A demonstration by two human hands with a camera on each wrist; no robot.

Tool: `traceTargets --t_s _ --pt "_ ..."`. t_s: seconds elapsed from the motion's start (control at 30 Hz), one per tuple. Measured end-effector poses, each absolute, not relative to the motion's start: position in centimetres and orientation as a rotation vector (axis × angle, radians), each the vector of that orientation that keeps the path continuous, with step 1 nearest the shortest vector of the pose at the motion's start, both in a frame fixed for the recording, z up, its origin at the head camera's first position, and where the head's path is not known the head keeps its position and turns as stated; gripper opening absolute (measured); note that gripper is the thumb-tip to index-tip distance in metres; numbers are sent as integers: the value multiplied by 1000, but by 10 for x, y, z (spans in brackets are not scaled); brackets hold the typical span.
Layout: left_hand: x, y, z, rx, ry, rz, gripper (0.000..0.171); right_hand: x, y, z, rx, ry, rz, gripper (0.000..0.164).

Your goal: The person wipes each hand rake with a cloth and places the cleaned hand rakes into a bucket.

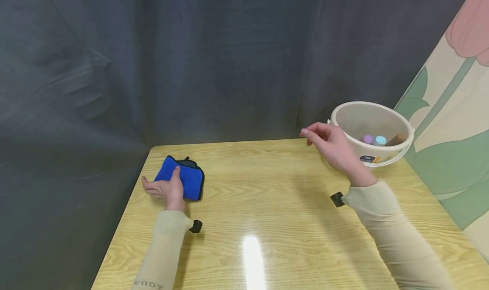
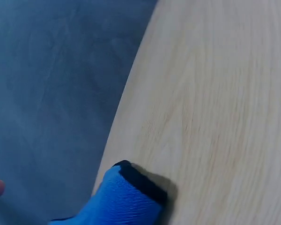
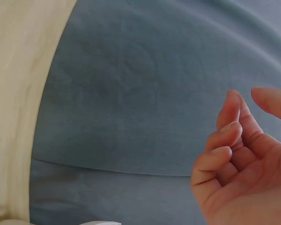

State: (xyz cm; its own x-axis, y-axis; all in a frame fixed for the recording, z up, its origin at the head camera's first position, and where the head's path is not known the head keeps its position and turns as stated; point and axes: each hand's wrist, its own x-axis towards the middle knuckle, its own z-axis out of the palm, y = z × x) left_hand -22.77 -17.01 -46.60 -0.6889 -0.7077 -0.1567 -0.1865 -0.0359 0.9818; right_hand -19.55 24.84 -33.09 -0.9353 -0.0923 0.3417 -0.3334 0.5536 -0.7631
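A blue cloth (image 1: 192, 181) with black edging lies folded near the table's back left corner; its edged corner also shows in the left wrist view, the blue cloth (image 2: 124, 199) low in the picture. My left hand (image 1: 168, 190) is at the cloth's near left side, fingers spread leftward and thumb over the blue fabric. Whether the thumb touches the cloth is unclear. A dark piece (image 1: 187, 163) shows along the cloth's far edge. Raised just left of the bucket, my right hand (image 1: 334, 147) has loosely bent fingers and holds nothing; the right wrist view shows thumb and forefinger apart.
A white bucket (image 1: 401, 149) with a handle stands at the back right; inside are a purple-topped item (image 1: 367, 139), a light blue-topped item (image 1: 380, 141) and a brown one (image 1: 397, 139). A dark curtain (image 1: 237, 69) hangs behind the wooden table (image 1: 244, 188).
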Motion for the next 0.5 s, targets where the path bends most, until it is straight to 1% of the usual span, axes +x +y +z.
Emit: traceTargets --t_s 0.13,0.23,0.3,0.5 --pt "-229 -163 -461 754 -1880 -1554 97 -199 246 -339 335 -2544 1326 26" --pt "-230 -154 -452 568 -1891 -1463 88 -203 245 -343 327 -2556 1311 27" --pt "-230 -148 -445 451 -1936 -1435 83 -206 244 -346 326 -2565 1303 28" --pt "-232 -129 -422 87 -2129 -1451 61 -215 240 -352 324 -2584 1290 29"
